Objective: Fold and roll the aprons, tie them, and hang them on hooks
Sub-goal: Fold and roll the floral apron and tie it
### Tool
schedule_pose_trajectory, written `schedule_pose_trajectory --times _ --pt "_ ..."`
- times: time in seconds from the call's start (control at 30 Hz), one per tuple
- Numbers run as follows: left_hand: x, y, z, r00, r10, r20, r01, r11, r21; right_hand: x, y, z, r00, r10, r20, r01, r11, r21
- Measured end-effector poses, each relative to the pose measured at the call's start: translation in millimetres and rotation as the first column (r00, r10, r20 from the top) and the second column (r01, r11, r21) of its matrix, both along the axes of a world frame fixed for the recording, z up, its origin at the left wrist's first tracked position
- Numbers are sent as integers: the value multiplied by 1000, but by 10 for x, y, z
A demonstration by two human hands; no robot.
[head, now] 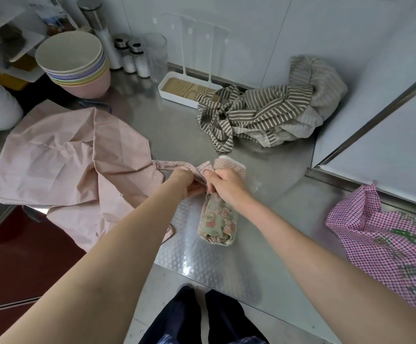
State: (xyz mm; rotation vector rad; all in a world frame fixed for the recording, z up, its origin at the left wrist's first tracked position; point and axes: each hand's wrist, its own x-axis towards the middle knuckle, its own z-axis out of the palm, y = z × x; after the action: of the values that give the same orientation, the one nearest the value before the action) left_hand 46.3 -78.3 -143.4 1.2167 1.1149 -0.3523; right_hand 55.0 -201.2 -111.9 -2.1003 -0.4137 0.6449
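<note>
Both grips, left hand (186,182) and right hand (226,186), pinch one rolled apron's (218,223) strap (177,165).

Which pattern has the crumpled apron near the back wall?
Brown and cream stripes, clearest in the head view.

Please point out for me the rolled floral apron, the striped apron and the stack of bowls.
rolled floral apron (217,220): head view, on the floral cloth in the middle of the roll.
striped apron (259,112): head view, on the crumpled striped cloth.
stack of bowls (88,83): head view, on the pink bottom bowl's side.
</note>
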Motion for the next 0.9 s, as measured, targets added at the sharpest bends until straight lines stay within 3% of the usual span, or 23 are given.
schedule_pose_trajectory --times 0.2,0.3,0.33,0.4,0.47,0.5,0.53,0.6,0.63,0.67,0.8,0.9 --pt "-79 -53 -190 992 124 29 -123 992 -7 45 -51 32 998 -36 -51 36 999 9" --pt "-97 -41 -190 969 13 247 -70 972 222 116 27 30 981 -147 -122 155 986 56" --pt "-104 -42 -111 938 -4 346 -84 967 239 161 47 30 974 -170 -147 178 983 45" --pt "-124 -47 90 862 47 505 -131 983 132 219 70 6 958 -203 -203 212 977 23" --pt "-87 -47 273 831 -34 555 -92 976 198 255 91 -13 944 -235 -230 241 971 -6" --pt "-63 -40 333 824 -160 543 -30 946 324 269 105 -11 937 -249 -243 253 967 -14" --pt "-49 -28 373 804 -347 483 68 861 504 277 121 1 928 -263 -266 269 963 -13" --pt "-70 -4 398 704 -701 114 331 466 821 276 153 68 898 -286 -333 308 951 12" --pt "-86 9 384 652 -754 -79 427 279 860 267 170 100 882 -279 -379 312 950 27" --pt "-95 13 356 616 -759 -209 493 165 854 250 182 118 868 -250 -430 297 954 45" --pt "-99 -29 301 551 -742 -381 590 23 807 204 188 51 852 -56 -520 142 982 127" --pt "-121 -53 281 463 -709 -532 646 -141 750 210 188 14 816 -84 -572 208 966 156"
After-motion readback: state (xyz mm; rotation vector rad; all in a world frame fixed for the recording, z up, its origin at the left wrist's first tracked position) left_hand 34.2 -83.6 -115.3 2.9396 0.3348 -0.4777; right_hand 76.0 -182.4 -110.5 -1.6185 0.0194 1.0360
